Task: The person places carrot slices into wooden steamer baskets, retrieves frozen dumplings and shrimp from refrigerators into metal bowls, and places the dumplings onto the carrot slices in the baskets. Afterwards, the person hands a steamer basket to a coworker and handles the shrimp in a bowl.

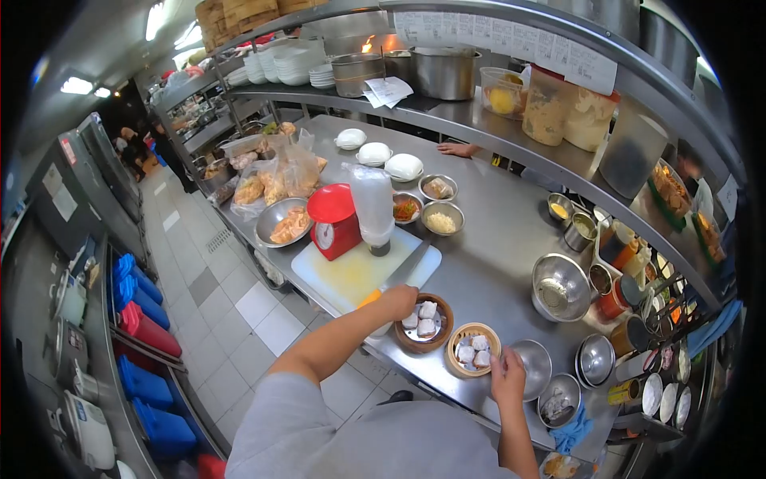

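Two round steamer baskets stand at the front edge of the steel counter. The darker basket (448, 326) holds several white pieces, and my left hand (398, 302) is closed at its left rim. My right hand (508, 375) is closed at the right rim of the paler basket (454, 363), which also holds several white pieces. A knife (408, 264) lies on the white cutting board (427, 269), its orange handle close to my left hand. Behind it are a red scale (338, 233) and a clear plastic container (372, 199).
Metal bowls (532, 363) stand right of the paler basket, with a blue cloth (573, 431) nearby. Food bags (275, 172) and a bowl of meat (289, 224) are back left. A co-worker's hand (458, 149) rests on the far counter edge, under a shelf (511, 118).
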Available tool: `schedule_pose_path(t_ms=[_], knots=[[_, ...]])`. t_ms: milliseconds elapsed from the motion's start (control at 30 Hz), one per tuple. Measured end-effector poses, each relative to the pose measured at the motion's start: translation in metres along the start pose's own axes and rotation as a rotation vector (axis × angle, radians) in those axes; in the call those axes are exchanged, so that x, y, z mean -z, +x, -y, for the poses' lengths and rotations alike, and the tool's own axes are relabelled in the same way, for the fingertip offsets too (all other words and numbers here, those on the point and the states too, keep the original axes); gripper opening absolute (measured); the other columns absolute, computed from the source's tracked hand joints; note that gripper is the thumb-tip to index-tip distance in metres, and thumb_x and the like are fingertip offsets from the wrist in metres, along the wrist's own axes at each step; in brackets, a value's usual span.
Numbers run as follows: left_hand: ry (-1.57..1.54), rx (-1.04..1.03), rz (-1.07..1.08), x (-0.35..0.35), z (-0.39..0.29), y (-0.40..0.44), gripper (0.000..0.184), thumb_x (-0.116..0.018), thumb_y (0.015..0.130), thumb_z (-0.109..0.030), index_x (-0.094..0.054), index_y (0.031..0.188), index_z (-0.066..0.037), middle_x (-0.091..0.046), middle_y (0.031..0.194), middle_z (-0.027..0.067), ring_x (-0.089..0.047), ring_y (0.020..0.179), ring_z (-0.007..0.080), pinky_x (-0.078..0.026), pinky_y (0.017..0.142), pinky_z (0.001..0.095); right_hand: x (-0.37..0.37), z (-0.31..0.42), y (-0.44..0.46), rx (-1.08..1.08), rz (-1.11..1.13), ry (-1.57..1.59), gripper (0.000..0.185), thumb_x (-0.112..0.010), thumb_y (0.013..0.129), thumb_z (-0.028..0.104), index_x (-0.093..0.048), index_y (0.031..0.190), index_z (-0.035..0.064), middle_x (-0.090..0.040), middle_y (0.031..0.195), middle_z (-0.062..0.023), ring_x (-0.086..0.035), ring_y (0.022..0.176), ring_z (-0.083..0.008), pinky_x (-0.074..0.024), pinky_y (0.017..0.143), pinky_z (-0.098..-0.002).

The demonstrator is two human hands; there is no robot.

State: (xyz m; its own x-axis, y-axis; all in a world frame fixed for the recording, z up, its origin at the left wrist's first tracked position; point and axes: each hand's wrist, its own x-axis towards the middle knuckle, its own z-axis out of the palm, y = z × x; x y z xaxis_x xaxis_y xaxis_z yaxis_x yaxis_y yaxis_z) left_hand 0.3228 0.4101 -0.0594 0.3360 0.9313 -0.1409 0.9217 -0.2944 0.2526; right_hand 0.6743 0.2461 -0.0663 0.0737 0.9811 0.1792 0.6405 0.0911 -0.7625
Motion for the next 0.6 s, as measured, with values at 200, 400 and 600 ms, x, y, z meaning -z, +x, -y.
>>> schedule_pose_path(t_ms=[200,400,600], knots=[[-0.064,0.038,-0.140,0.057,-0.049,-0.007,0.021,-0.060,0.090,-0.007,-0.074,0.102,0.003,-0.075,0.101,0.0285,-0.075,0.098,0.0424,-0.060,0.087,0.0512,-0.026,-0.050,0.049,-0.327,0.014,0.256,0.070,-0.052,0.109,0.047,-0.047,0.152,-0.0082,-0.050,0.157,-0.0271,-0.048,0.146,-0.0371,-0.0354,0.122,-0.0404],[-0.152,-0.014,-0.088,0.024,-0.112,0.002,0.023,-0.059,0.090,-0.011,-0.072,0.103,0.001,-0.074,0.101,0.0272,-0.072,0.098,0.0438,-0.057,0.089,0.0530,-0.036,-0.048,0.084,-0.490,0.122,0.572,0.083,-0.041,0.109,0.061,-0.049,0.150,-0.0112,-0.054,0.154,-0.0239,-0.052,0.142,-0.0333,-0.0393,0.117,-0.0398],[-0.281,-0.042,-0.095,-0.036,-0.119,0.016,0.024,-0.060,0.088,-0.012,-0.072,0.105,0.000,-0.073,0.099,0.0265,-0.071,0.095,0.0462,-0.056,0.089,0.0553,-0.009,-0.040,0.085,-0.583,0.203,0.643,0.080,-0.036,0.108,0.066,-0.068,0.134,-0.0031,-0.071,0.128,-0.0155,-0.064,0.122,-0.0237,-0.0456,0.108,-0.0364]])
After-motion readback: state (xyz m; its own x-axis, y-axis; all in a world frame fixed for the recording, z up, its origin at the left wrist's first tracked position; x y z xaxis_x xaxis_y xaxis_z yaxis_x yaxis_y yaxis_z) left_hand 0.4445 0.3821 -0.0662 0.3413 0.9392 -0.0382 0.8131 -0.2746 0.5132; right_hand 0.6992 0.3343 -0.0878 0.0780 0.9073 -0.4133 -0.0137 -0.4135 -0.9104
